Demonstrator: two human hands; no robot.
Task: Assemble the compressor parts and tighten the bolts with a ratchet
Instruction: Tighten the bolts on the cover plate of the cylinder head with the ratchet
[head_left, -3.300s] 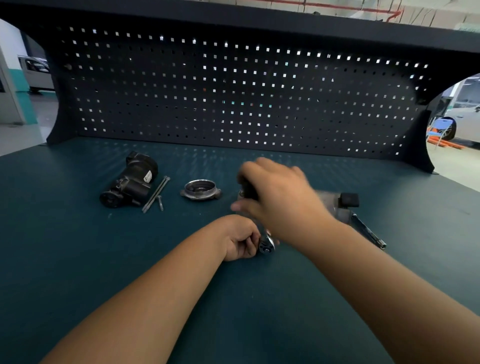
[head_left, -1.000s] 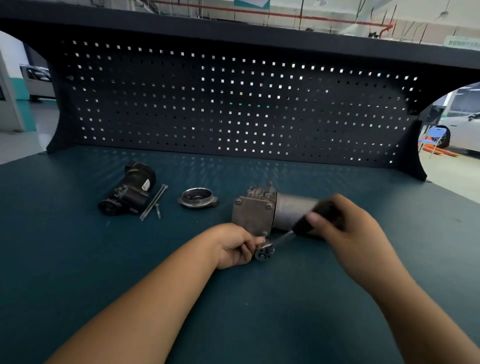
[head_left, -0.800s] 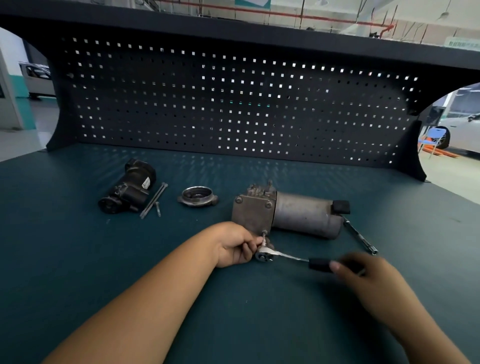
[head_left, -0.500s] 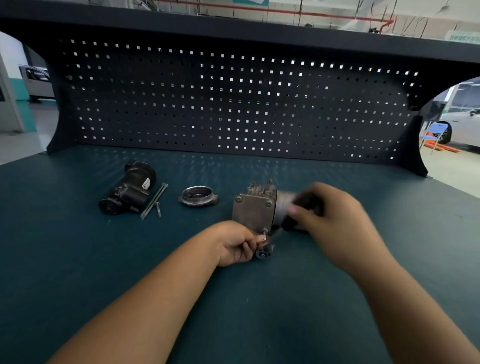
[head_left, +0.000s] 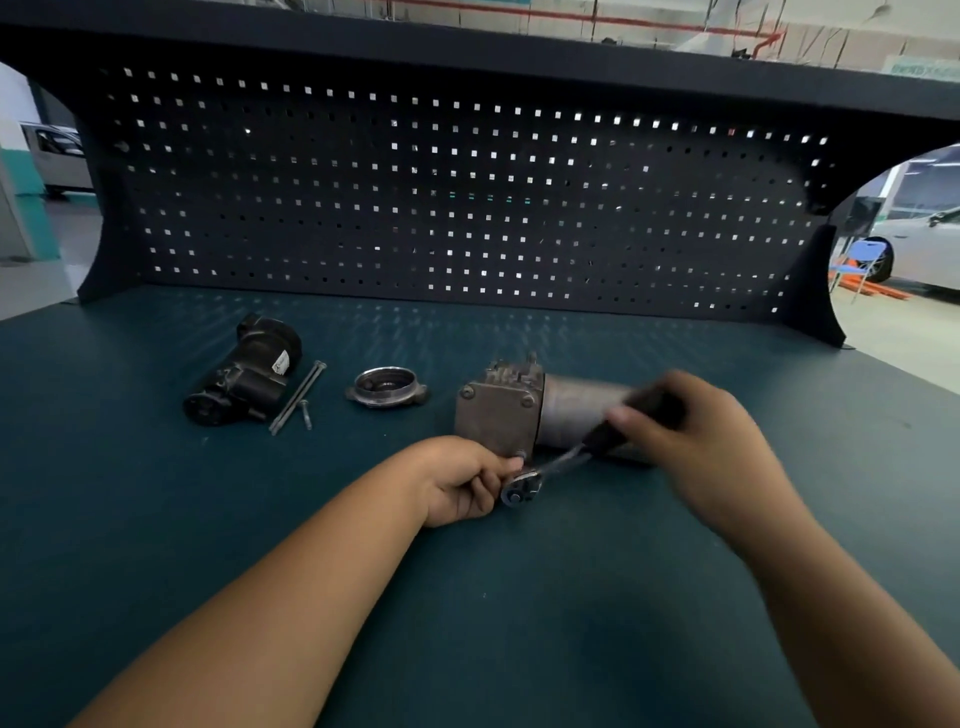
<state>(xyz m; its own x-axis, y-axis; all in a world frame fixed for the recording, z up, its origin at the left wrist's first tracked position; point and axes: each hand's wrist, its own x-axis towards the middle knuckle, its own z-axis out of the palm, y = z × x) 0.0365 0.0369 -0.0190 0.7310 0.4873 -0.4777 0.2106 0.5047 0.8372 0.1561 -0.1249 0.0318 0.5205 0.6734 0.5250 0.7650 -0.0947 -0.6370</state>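
Note:
A grey metal compressor body (head_left: 501, 415) lies on its side on the green bench, its square end plate facing me. The ratchet (head_left: 524, 486) has its head at the plate's lower front corner, on a bolt there. My left hand (head_left: 462, 486) is closed around the ratchet head and steadies it. My right hand (head_left: 696, 441) grips the black ratchet handle, raised in front of the compressor's cylinder and blurred by motion.
A black compressor part (head_left: 244, 371) lies at the left, with a long bolt (head_left: 297, 397) and a short bolt (head_left: 305, 414) beside it. A round metal cover (head_left: 387, 387) sits between them and the body. A dark pegboard (head_left: 467, 208) closes the back.
My right hand swings the ratchet handle back and forth: down to the right 0.8 s ago, up over the cylinder since. My left hand stays on the ratchet head.

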